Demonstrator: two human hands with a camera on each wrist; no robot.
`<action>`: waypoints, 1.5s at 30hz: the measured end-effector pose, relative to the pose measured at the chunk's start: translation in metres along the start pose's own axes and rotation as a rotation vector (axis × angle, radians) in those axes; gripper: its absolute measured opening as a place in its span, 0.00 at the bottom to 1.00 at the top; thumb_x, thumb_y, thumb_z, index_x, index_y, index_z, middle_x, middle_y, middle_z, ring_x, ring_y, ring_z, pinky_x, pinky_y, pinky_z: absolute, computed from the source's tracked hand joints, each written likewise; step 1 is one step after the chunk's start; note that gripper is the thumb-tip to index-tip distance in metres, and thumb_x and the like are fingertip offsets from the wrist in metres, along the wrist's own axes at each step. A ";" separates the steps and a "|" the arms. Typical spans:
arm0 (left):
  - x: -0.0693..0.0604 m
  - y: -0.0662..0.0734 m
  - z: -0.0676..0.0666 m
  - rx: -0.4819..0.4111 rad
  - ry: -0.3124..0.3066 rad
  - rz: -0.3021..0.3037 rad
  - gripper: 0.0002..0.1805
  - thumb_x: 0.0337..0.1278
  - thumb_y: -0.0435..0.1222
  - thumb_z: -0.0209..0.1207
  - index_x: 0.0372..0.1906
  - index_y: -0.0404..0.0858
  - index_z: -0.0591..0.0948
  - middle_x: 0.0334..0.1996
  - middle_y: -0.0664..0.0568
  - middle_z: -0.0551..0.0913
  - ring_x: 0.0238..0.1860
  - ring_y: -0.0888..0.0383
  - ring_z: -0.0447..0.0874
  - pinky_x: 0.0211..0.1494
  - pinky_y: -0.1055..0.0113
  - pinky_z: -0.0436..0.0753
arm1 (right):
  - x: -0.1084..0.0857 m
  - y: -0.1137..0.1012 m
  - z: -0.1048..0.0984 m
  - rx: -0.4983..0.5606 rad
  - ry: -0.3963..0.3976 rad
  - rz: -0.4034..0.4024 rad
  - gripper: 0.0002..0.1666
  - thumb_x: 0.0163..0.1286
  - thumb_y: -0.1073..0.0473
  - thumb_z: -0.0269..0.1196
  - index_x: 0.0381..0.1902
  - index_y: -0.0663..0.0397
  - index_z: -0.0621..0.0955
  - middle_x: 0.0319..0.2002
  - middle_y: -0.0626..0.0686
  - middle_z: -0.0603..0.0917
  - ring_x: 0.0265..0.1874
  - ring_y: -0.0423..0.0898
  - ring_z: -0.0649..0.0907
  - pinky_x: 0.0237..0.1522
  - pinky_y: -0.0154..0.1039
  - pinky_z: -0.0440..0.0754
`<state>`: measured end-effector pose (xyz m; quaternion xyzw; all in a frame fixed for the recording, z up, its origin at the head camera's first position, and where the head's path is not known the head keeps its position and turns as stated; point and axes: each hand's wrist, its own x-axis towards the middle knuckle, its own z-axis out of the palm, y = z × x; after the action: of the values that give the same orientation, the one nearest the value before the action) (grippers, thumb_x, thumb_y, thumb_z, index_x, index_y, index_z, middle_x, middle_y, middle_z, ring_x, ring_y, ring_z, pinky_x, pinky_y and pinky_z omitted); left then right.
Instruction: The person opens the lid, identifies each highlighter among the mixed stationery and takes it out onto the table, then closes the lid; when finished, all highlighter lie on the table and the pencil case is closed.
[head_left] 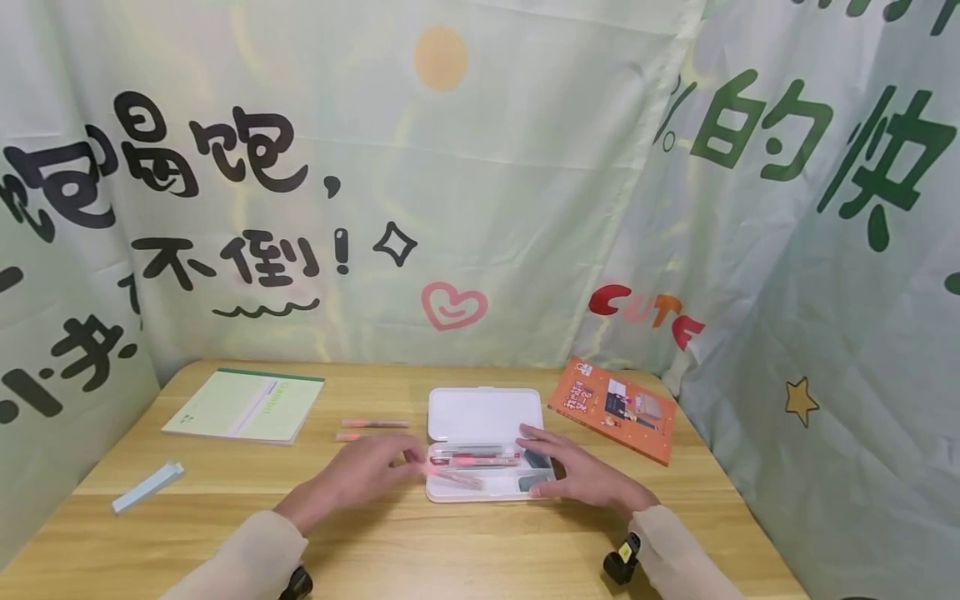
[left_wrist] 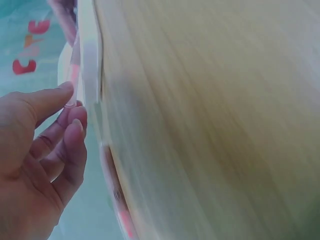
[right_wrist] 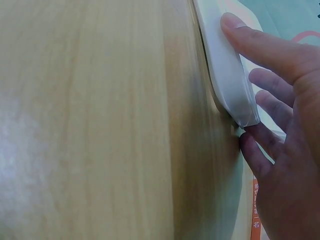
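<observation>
While a pale green notebook (head_left: 243,407) lies well left of the open white case (head_left: 484,415), two pinkish pens (head_left: 375,424) lie nearer its left side. The left hand (head_left: 367,473) pinches a pink pen (head_left: 455,477) at the case's left end. The right hand (head_left: 585,472) grips the case's right end; an orange booklet (head_left: 615,408) lies just right of the case's lid.

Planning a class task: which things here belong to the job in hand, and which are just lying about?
Seemingly in the job: pink pen in the left hand; white case touched by the right hand; pens inside it; two pens beside it.

Lying about: green notebook; orange book; pale blue strip.
</observation>
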<state>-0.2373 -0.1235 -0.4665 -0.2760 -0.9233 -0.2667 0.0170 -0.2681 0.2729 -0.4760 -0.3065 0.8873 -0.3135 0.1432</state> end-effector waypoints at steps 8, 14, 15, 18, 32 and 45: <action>-0.015 -0.026 -0.019 -0.134 0.076 -0.109 0.02 0.77 0.43 0.66 0.45 0.54 0.88 0.59 0.53 0.91 0.39 0.62 0.85 0.39 0.69 0.82 | 0.002 0.002 0.001 0.008 -0.007 0.019 0.48 0.74 0.42 0.73 0.85 0.46 0.68 0.89 0.54 0.57 0.86 0.70 0.54 0.78 0.82 0.53; -0.031 -0.049 -0.032 -0.211 0.089 -0.165 0.04 0.77 0.43 0.67 0.49 0.51 0.88 0.49 0.52 0.89 0.21 0.64 0.76 0.22 0.69 0.74 | 0.002 0.003 0.002 0.022 -0.011 0.022 0.48 0.74 0.42 0.73 0.85 0.46 0.68 0.89 0.53 0.55 0.87 0.69 0.52 0.77 0.83 0.53; -0.034 -0.053 -0.034 -0.212 0.091 -0.165 0.05 0.77 0.43 0.66 0.49 0.51 0.88 0.50 0.52 0.89 0.21 0.64 0.76 0.22 0.70 0.73 | 0.002 0.003 0.001 0.022 -0.011 0.022 0.48 0.74 0.42 0.73 0.85 0.46 0.68 0.89 0.53 0.55 0.87 0.69 0.52 0.77 0.83 0.53; -0.041 -0.061 -0.038 -0.220 0.098 -0.171 0.04 0.77 0.41 0.66 0.49 0.49 0.88 0.50 0.50 0.90 0.20 0.63 0.76 0.22 0.69 0.74 | 0.002 0.003 0.001 0.021 -0.011 0.020 0.48 0.74 0.42 0.73 0.85 0.46 0.67 0.89 0.53 0.55 0.87 0.69 0.52 0.78 0.82 0.53; -0.059 -0.086 -0.035 -0.207 0.065 -0.262 0.07 0.74 0.36 0.67 0.51 0.44 0.86 0.44 0.55 0.88 0.24 0.64 0.74 0.25 0.70 0.74 | 0.001 0.004 0.002 0.031 -0.008 0.006 0.49 0.74 0.42 0.73 0.85 0.47 0.68 0.89 0.53 0.56 0.87 0.68 0.53 0.78 0.82 0.53; -0.051 -0.090 -0.031 -0.119 0.082 -0.240 0.05 0.73 0.34 0.68 0.48 0.45 0.86 0.41 0.58 0.86 0.37 0.61 0.76 0.41 0.68 0.75 | 0.001 0.002 0.001 0.016 -0.006 0.013 0.48 0.74 0.42 0.73 0.84 0.47 0.68 0.89 0.54 0.56 0.87 0.69 0.53 0.78 0.82 0.54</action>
<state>-0.2442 -0.2278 -0.4925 -0.1529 -0.9308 -0.3320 0.0063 -0.2693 0.2727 -0.4783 -0.3003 0.8864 -0.3185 0.1502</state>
